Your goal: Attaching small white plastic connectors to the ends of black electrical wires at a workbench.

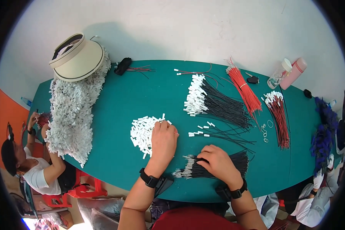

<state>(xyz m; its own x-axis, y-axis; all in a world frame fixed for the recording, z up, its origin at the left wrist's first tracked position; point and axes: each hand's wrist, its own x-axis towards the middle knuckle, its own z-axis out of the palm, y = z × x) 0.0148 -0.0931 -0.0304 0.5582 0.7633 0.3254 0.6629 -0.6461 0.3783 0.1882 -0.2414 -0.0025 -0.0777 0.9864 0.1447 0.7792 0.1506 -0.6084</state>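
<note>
Black wires (204,172) with bare tips are left in one bundle under the right hand (218,163); beyond it, one capped pile (216,100) and one small loose batch (206,135) look finished. One heap of white caps (141,132) is partly covered by the left hand (164,140). Single pieces are too crowded to be counted. Both hands are curled; whether anything is gripped cannot be told.

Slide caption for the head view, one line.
Left hand at a pile of white connectors, right hand over silver-tipped black wires, on a green table.
</note>
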